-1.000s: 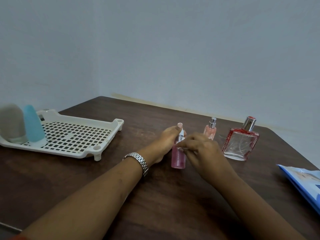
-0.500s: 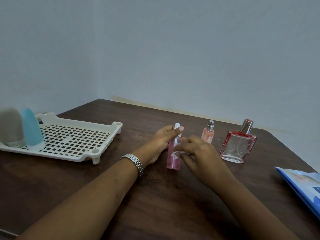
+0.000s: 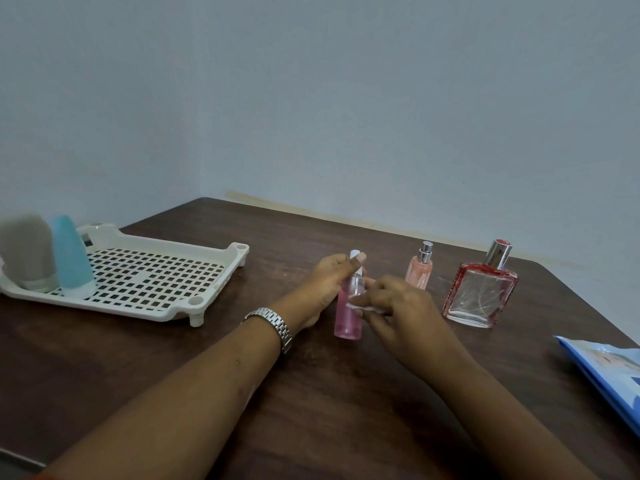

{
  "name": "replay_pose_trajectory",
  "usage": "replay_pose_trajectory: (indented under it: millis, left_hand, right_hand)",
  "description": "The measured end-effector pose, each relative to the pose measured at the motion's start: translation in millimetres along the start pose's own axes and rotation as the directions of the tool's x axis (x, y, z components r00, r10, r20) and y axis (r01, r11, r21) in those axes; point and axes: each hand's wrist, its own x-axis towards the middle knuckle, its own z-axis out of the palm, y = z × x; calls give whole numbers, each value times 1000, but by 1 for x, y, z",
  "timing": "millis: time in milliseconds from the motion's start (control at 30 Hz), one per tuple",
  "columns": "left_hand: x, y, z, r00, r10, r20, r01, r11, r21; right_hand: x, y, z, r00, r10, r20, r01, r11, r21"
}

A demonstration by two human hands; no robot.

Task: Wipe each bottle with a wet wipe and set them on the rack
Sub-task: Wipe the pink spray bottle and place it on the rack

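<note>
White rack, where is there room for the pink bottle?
The white slotted plastic rack is bare from the blue cone-shaped bottle across to its right rim. Its left end is crowded: that bottle stands beside a blurred grey container.

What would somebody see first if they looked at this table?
Most likely the two hands in the middle: the left hand holds a tall pink bottle upright while the right hand presses a white wipe against it. Next, the square red glass bottle to the right, and the white rack on the left with a blue bottle standing on it.
</note>
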Motion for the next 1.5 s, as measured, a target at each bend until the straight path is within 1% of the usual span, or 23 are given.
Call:
replay_pose_trajectory:
  millis: [67,133,267,467,533,633,733,800,867,933,1000,1067,1100,1233,1300,1400,1500]
  left_hand:
    - [-1,3,-3,1000,-28,-12,28,997,-70]
    - [1,2,-5,998,-62,-23,59,990,-128]
    - [2,0,-4,993,-92,-67,79,981,-177]
    - [2,1,-2,987,-125,-102,103,975,-195]
    - [1,0,0,985,-136,-104,114,974,-197]
    - [1,-2,3,983,-165,-77,146,967,-208]
    - [-1,-5,8,987,-160,-24,154,975,-161]
    - [-4,-5,11,988,-156,4,155,977,-145]
    - [-5,-5,13,991,-122,48,127,986,-104]
    - [-5,-5,14,994,-79,79,85,993,-75]
    - [-5,-5,14,995,-72,72,78,994,-79]
    - [-5,-5,11,996,-76,52,81,992,-93]
    - [-4,-6,9,996,-79,40,83,991,-107]
    - [1,-6,1,997,-79,-11,75,980,-184]
    - [3,-7,-2,998,-48,-49,40,987,-156]
    - [3,-8,-1,998,-7,-64,2,997,-72]
    - [4,-10,-2,997,29,-68,-30,1000,-9]
  right_hand:
    - [0,-2,3,996,-41,81,39,999,24]
    - [1,-4,3,989,-61,132,59,998,25]
    - [2,-6,0,981,-100,168,94,995,45]
    - [2,-5,-2,973,-120,196,109,992,68]
    - [2,-4,-3,977,-128,170,124,992,36]
    - [2,-1,-3,989,-135,67,137,990,-25]
    - [1,6,-4,997,-75,-34,73,996,-41]
    - [1,11,-5,994,-28,-104,25,999,-24]
    - [1,15,-4,988,19,-154,-16,1000,16]
    - [1,15,-3,982,59,-180,-47,996,71]
    - [0,13,-2,976,99,-195,-73,988,139]
    - [0,9,0,979,110,-169,-80,981,177]
    - [-1,7,1,986,101,-132,-75,979,190]
    - [-1,-2,3,997,39,71,-55,969,240]
    - [-1,-5,3,994,10,112,-35,974,224]
    - [-1,-7,1,988,3,155,-37,974,222]
    - [0,-7,0,989,-28,147,-3,979,206]
